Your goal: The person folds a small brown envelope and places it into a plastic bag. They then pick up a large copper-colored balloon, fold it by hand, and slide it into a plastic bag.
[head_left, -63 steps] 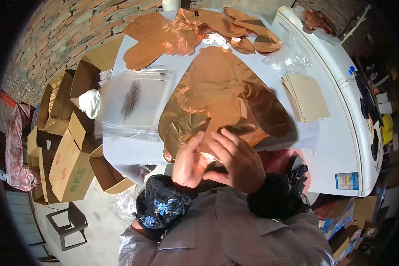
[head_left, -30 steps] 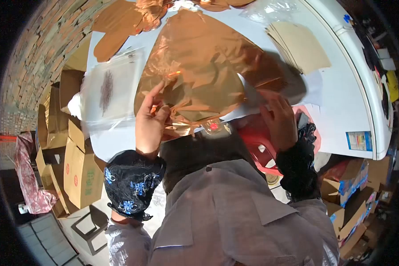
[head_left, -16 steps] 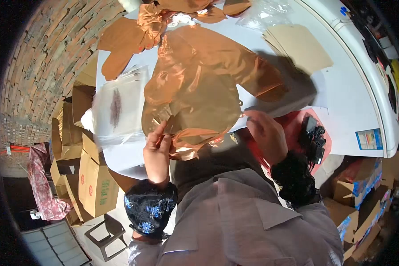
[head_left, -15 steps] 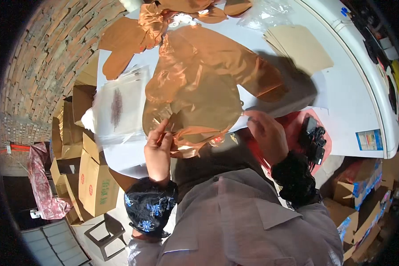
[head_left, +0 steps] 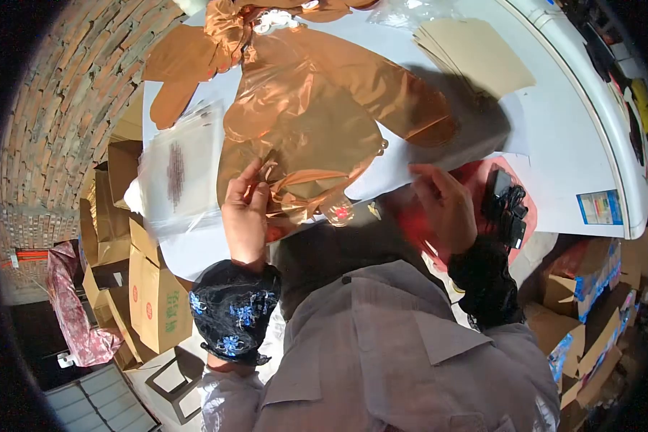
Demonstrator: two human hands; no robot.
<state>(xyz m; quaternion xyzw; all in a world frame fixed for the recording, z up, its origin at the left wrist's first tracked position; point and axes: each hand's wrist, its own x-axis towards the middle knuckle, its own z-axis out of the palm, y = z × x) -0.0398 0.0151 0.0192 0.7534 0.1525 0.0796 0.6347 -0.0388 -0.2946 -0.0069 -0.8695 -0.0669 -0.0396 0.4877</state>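
Observation:
A large shiny copper-brown foil piece (head_left: 317, 122) lies flat and creased on the white table. At its lower left edge, my left hand (head_left: 246, 216) pinches the foil between thumb and fingers. My right hand (head_left: 445, 209) hovers to the right of the foil, apart from it, over the table's near edge; its fingers are bent and partly shaded, and whether they hold anything small does not show. A small round tab with a red spot (head_left: 340, 213) hangs at the foil's lower edge. Clear plastic bags (head_left: 182, 173) lie left of the foil.
Beige sheets (head_left: 475, 57) rest at the back right. Black adapters with cables (head_left: 510, 209) sit on red plastic (head_left: 475, 176) at the right. Cardboard boxes (head_left: 155, 295) stand at the lower left, beside a stool (head_left: 173, 381). More boxes (head_left: 590, 331) are at the lower right.
The view has shifted slightly. My right hand has moved away from the foil's right edge. The foil's lower edge has changed shape, and the red-spotted tab shows more fully.

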